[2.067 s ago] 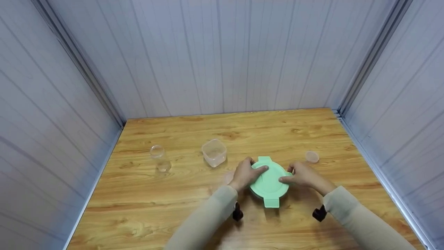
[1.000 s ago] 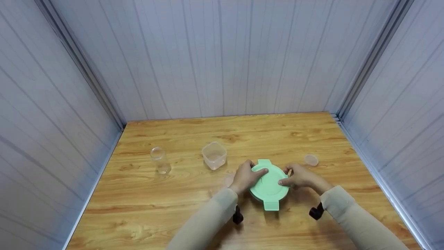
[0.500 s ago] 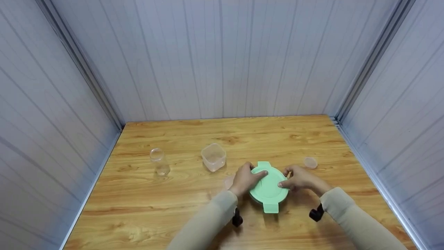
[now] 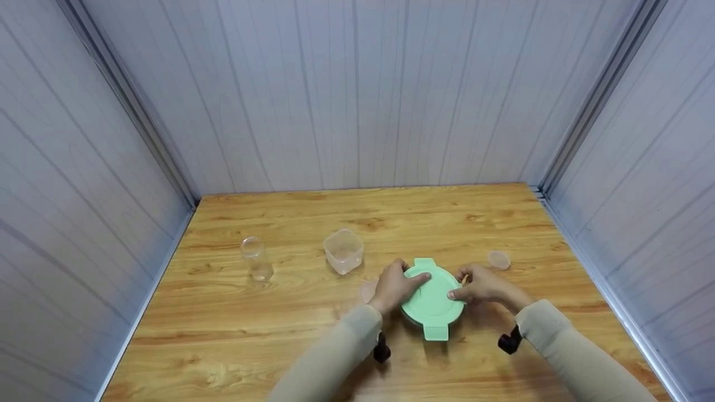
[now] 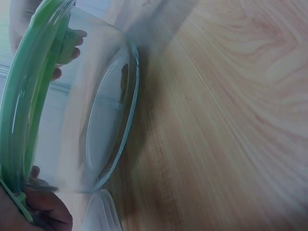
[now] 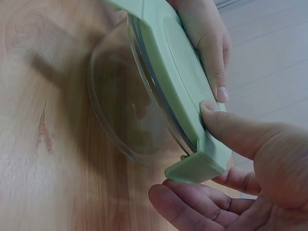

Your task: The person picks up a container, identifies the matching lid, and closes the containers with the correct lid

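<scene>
While both hands are on it, a round glass bowl [image 6: 113,77] stands on the wooden table [image 4: 268,335], its green lid [image 4: 431,304] lying over the rim. In the right wrist view a grey band shows between lid and glass, and through the clear wall the tabletop can be seen. The lid's far and near flaps jut outward.

The left hand [image 4: 395,287] grips the bowl's left side, thumb across the lid and fingers curled down past the rim. The right hand [image 4: 484,286] pinches the lid's right edge, thumb on top and fingers bent beneath the flap there.

Beyond the bowl and to its left is a squarish translucent tub [image 4: 343,254], uncovered, its bare bottom visible. Farther left of the bowl, well apart, stands a clear cylindrical jar [image 4: 257,259], its mouth uncovered and its inside see-through.

Just left of the bowl lies a flat translucent piece [image 4: 367,291], partly covered by the left hand in the head view. A small translucent disc [image 4: 499,260] lies beyond the bowl to the right, past the right hand. Pale panelled walls [image 4: 357,95] rise behind the bowl and on either side.
</scene>
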Demonstrator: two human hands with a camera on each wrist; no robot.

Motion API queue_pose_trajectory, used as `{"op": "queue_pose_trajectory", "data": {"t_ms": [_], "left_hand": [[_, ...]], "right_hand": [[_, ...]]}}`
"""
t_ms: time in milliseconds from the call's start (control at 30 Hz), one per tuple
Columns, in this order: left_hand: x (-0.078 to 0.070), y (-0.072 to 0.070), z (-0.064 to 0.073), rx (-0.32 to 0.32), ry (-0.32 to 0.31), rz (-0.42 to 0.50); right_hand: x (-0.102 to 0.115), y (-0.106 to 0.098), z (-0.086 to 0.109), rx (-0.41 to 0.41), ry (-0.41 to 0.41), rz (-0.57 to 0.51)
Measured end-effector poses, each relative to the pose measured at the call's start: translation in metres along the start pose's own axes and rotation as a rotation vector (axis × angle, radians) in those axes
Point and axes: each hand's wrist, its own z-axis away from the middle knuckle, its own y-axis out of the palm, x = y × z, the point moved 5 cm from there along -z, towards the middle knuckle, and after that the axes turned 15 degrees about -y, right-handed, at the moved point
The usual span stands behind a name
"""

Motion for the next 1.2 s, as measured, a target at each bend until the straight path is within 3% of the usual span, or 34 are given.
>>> {"op": "queue_pose_trajectory", "data": {"t_ms": [233, 433, 633, 800, 1000, 1200], "left_hand": [[-0.0008, -0.0007, 0.0013, -0.002, 0.001, 0.008], [-0.0009, -0.0009, 0.0005, 0.001, 0.001, 0.02], [-0.0009, -0.0012, 0.0015, 0.01, 0.007, 0.027], [-0.0011, -0.0012, 0.0015, 0.013, 0.008, 0.026], [-0.0028, -0.0018, 0.0013, 0.01, 0.031, 0.015], [-0.0028, -0.003, 0.0019, 0.015, 0.06, -0.008]], "right_hand": [[0.002, 0.0003, 0.0013, 0.023, -0.058, -0.035], [0.0017, 0.0003, 0.0001, 0.024, -0.056, -0.045], [0.0018, 0.0007, 0.0005, 0.035, -0.02, -0.017], [0.0041, 0.0004, 0.0009, 0.048, -0.04, 0.04], [0.002, 0.0012, -0.0002, 0.004, -0.085, 0.111], [0.0002, 0.0084, -0.0036, -0.107, -0.138, 0.065]]}}
